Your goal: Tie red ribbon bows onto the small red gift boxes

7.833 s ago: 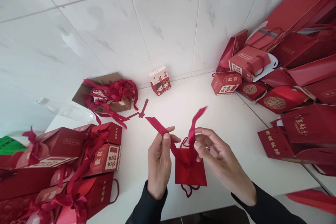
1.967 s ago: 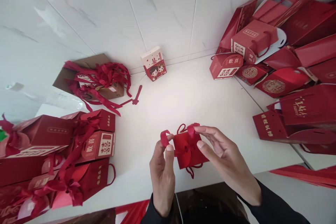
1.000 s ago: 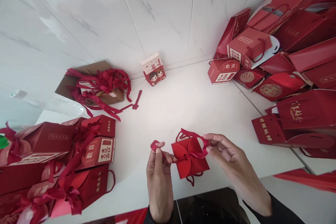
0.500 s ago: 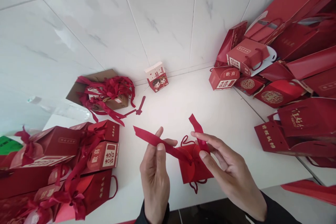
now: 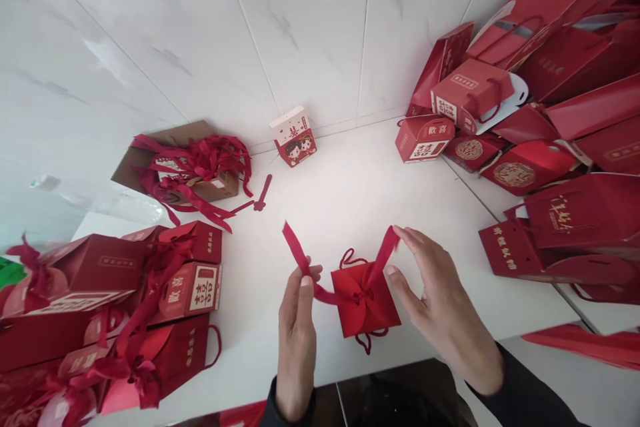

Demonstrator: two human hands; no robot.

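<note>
A small red gift box with twisted cord handles stands on the white tabletop, its top flaps folded inward. A dark red ribbon is knotted at the middle of the flaps, with two tails sticking up. My left hand pinches the left tail between thumb and fingers, its cut end rising above them. To the right of the box, my right hand has thumb and index finger apart. The tip of the right tail touches or lies just beside that index fingertip.
A cardboard box of loose ribbons is at the back left, beside a clear plastic bottle. Ribbon-tied red boxes crowd the left. More red boxes are piled at right. A small picture box stands by the tiled wall.
My right hand has loosened from the right tail, which now stands more upright. My left hand has moved slightly right, and the left tail now bends upward. The view has shifted a little.
</note>
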